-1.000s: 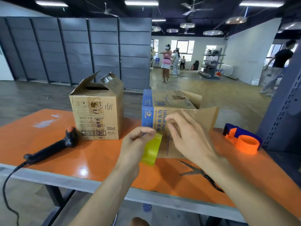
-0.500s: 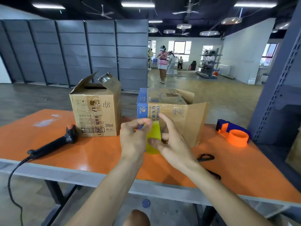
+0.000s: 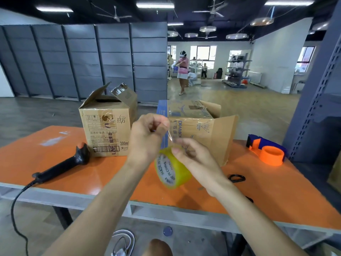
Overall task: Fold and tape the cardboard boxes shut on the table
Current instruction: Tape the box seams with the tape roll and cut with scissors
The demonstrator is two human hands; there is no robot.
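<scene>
A yellow tape roll [image 3: 171, 169] hangs above the orange table [image 3: 92, 174], just in front of me. My left hand [image 3: 147, 137] pinches the loose clear end of the tape and holds it up. My right hand [image 3: 195, 159] grips the roll's upper edge with its fingers. Right behind my hands stands a brown and blue cardboard box [image 3: 201, 130], its side flap sticking out to the right. A second brown box [image 3: 107, 128] stands at the back left with its top flaps up.
A black barcode scanner [image 3: 62, 165] with a cable lies at the left. An orange and blue tape dispenser [image 3: 267, 150] sits at the right edge, near a grey metal rack post [image 3: 313, 100]. Black scissors [image 3: 237, 178] lie beside my right forearm. A person stands far behind.
The tape roll has dropped lower and turned its side toward me. My left hand has risen, pulling a strip of clear tape off the roll.
</scene>
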